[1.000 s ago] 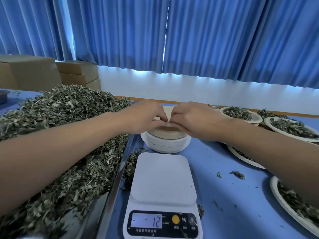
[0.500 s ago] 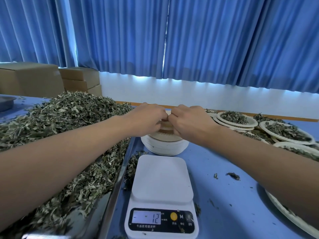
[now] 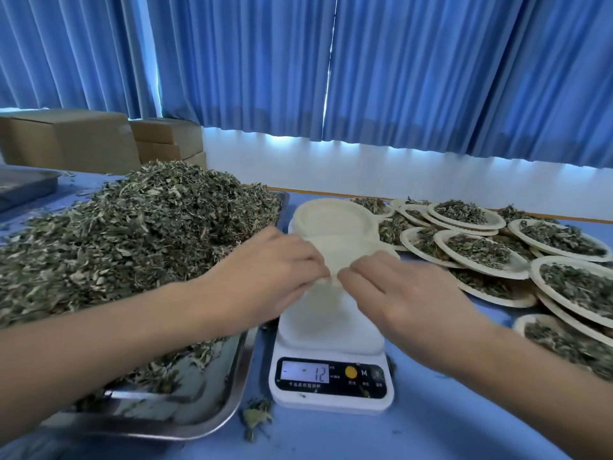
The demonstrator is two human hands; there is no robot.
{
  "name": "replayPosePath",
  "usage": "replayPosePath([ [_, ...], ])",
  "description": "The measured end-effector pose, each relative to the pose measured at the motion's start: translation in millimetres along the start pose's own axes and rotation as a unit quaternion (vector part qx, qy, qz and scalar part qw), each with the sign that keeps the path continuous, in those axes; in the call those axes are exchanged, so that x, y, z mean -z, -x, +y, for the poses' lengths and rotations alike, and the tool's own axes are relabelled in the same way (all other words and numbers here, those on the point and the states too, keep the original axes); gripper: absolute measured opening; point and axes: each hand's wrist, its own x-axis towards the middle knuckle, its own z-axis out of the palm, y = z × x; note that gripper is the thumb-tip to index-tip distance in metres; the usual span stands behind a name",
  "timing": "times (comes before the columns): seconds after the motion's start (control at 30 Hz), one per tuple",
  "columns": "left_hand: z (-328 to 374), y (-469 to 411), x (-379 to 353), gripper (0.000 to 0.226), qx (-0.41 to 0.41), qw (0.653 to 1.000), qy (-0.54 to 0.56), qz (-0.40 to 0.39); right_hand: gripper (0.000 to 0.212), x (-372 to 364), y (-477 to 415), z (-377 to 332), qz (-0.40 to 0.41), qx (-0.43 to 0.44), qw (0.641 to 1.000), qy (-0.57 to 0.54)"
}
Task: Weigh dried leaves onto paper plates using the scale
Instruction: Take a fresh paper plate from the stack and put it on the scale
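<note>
Both hands have drawn back from the stack [image 3: 331, 217], bringing a plate [image 3: 338, 257] toward the scale [image 3: 331, 336]. Left hand [image 3: 265, 277] and right hand [image 3: 408, 293] each pinch its near rim, and it hangs tilted above the platform. The display shows 12. I judge it best to set the plate flat and centred, let go fully, then zero before taking leaves [image 3: 132, 234] from the tray [image 3: 212, 403] at the counter's left edge.
</note>
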Motion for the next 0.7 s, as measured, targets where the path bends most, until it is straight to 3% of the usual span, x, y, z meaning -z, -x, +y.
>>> replayPosePath([
  [0.13, 15, 32, -1, 0.023, -0.018, 0.996, 0.066, -0.054, 0.023, 7, 26, -32, -0.034, 0.017, 0.998, -0.054],
  [0.23, 11, 46, -2, 0.030, 0.011, 0.986, 0.141, -0.085, 0.036, 11, 34, -40, -0.101, -0.011, 0.990, -0.096],
  [0.4, -28, 64, -17, 0.035, 0.223, 0.966, 0.132, 0.012, 0.043, 14, 35, -25, -0.140, -0.183, 0.965, -0.122],
  [0.53, -59, 74, -41, 0.064, 0.319, 0.930, 0.116, -0.143, 0.037, -16, 26, 11, -0.164, -0.358, 0.904, -0.167],
  [0.6, -62, 76, -53, 0.071, 0.297, 0.926, 0.086, -0.218, 0.035, -38, 22, 27, -0.192, -0.399, 0.882, -0.164],
  [0.7, -58, 69, -63, 0.053, 0.237, 0.945, 0.038, -0.224, 0.034, -69, 19, 41, -0.215, -0.446, 0.851, -0.177],
])
